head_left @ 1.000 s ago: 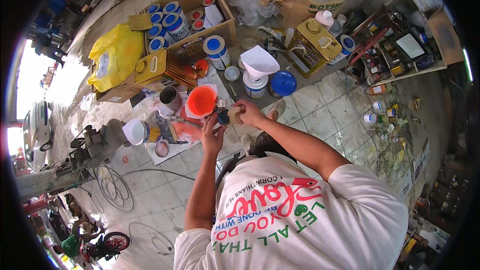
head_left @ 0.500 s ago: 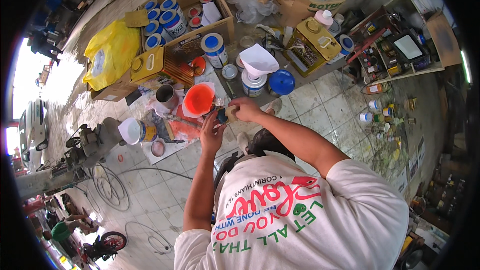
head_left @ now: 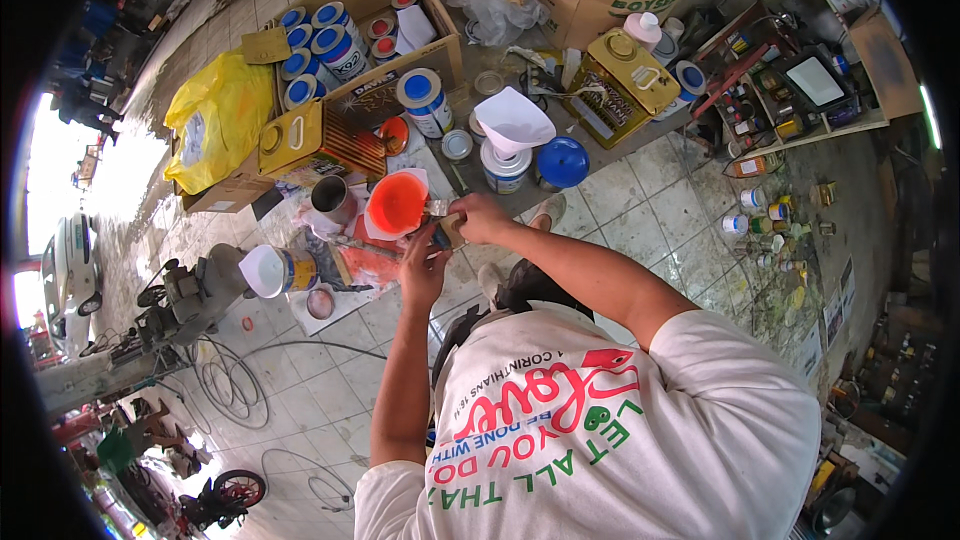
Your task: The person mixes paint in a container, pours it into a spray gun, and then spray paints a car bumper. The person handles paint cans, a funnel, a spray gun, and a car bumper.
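Note:
My left hand (head_left: pixel 425 262) is closed around a small dark-blue thing (head_left: pixel 440 239), mostly hidden by the fingers. Just above it, my right hand (head_left: pixel 482 218) pinches a small grey and tan piece (head_left: pixel 437 207), possibly a brush; its kind is unclear. That piece reaches to the right rim of a round container of bright orange paint (head_left: pixel 397 204), which has white paper around it. A metal cup (head_left: pixel 331 196) stands left of the orange paint. Below lies a paint-stained sheet (head_left: pixel 369 265). To the right, a white paper cone (head_left: pixel 514 122) rests on a paint can (head_left: pixel 505 169).
A cardboard box (head_left: pixel 390 90) of paint cans stands at the back, beside a yellow plastic bag (head_left: pixel 218 120). Gold tins (head_left: pixel 296 137) flank the work spot. A blue-lidded can (head_left: pixel 563 163) is at the right. A hose (head_left: pixel 225 380) coils on the tiled floor.
My right hand has shifted slightly left, and the grey and tan piece now shows at the orange container's rim. The dark-blue thing is more covered by my left hand.

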A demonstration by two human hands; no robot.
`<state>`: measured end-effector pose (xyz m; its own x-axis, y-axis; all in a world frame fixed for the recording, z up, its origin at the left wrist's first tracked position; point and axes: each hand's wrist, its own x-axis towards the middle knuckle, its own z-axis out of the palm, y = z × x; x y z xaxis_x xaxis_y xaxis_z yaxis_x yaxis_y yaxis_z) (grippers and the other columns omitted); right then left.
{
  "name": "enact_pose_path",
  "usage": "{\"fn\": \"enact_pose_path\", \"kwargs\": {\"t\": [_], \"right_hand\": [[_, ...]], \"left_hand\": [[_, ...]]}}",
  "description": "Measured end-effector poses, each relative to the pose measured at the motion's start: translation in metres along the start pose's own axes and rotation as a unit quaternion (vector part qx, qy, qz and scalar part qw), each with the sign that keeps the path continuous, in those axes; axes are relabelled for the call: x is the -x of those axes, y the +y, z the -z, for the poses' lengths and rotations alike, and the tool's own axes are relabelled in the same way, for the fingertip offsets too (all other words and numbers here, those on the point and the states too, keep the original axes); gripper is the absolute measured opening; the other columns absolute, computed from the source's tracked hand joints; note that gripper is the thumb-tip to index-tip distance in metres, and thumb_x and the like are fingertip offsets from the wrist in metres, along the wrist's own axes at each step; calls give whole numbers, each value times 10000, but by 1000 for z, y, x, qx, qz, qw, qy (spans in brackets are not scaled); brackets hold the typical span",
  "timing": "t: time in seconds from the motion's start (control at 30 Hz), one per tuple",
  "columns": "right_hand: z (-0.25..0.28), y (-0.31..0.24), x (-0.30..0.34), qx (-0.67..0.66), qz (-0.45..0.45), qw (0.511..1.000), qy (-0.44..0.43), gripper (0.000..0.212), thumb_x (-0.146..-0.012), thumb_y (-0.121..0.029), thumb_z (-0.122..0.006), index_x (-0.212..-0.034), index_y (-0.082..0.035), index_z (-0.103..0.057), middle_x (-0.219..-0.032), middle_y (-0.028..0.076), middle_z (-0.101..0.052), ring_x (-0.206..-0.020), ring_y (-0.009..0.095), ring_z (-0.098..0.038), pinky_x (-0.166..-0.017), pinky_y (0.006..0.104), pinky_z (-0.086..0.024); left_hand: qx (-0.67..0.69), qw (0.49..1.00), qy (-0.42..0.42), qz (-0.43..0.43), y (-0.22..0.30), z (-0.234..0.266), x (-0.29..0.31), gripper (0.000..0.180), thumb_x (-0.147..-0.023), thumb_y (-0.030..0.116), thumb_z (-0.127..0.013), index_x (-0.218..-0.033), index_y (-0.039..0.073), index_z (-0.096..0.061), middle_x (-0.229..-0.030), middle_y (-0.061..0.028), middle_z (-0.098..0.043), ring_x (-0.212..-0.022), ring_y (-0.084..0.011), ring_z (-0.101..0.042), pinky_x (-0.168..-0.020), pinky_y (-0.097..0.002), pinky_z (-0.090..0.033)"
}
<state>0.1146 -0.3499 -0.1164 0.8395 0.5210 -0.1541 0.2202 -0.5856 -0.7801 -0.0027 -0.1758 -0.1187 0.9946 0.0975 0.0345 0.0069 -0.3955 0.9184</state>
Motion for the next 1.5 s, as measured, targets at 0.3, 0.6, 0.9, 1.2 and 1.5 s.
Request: {"fn": "enact_pose_path", "kwargs": {"t": [0.3, 0.6, 0.9, 1.2, 1.5], "right_hand": [[-5, 6, -4, -58, 31, 998, -12, 353, -799, -99, -714, -1144, -156, -765, -892, 177, -728, -806, 375, -689, -723, 461, -543], [15, 0, 6, -119, 41, 990, -57, 304, -828, -80, -742, -1131, -89, -764, -947, 160, -756, -856, 297, -728, -747, 391, -563], [23, 7, 4, -239, -17, 969, -58, 253, -875, -93, -789, -1122, -46, -764, -938, 127, -775, -787, 163, -720, -720, 301, -548], [2, 8, 21, 56, 295, 944, 135, 242, -820, -93, -756, -1056, -130, -795, -960, 3, -722, -865, 233, -672, -756, 358, -563], [-5, 11, 35, 195, 366, 906, 78, 235, -877, -125, -678, -1100, -103, -748, -1052, 28, -639, -954, 230, -635, -775, 364, -555]], "left_hand": [[-20, 1000, -16, -1, 9, 5, -7, 592, -831, -42, -797, -1387, -71, -597, -1401, -191, -604, -993, -242, -746, -807, -334, -654], [-31, 999, 15, 5, 24, 2, -8, 603, -818, 14, -835, -1368, -84, -606, -1361, -183, -612, -952, -240, -753, -786, -335, -656], [-5, 993, 107, 42, 24, -7, 7, 584, -859, 0, -804, -1401, -22, -588, -1383, -171, -609, -1004, -230, -739, -793, -333, -643], [313, 921, 185, 136, 1, -20, 51, 586, -939, -27, -726, -1481, 59, -519, -1487, -105, -535, -1185, -224, -649, -917, -377, -606], [621, 727, 174, 234, -1, -30, 60, 553, -1066, 233, -619, -1561, 137, -394, -1536, -92, -496, -1411, -351, -505, -983, -586, -552]]}}
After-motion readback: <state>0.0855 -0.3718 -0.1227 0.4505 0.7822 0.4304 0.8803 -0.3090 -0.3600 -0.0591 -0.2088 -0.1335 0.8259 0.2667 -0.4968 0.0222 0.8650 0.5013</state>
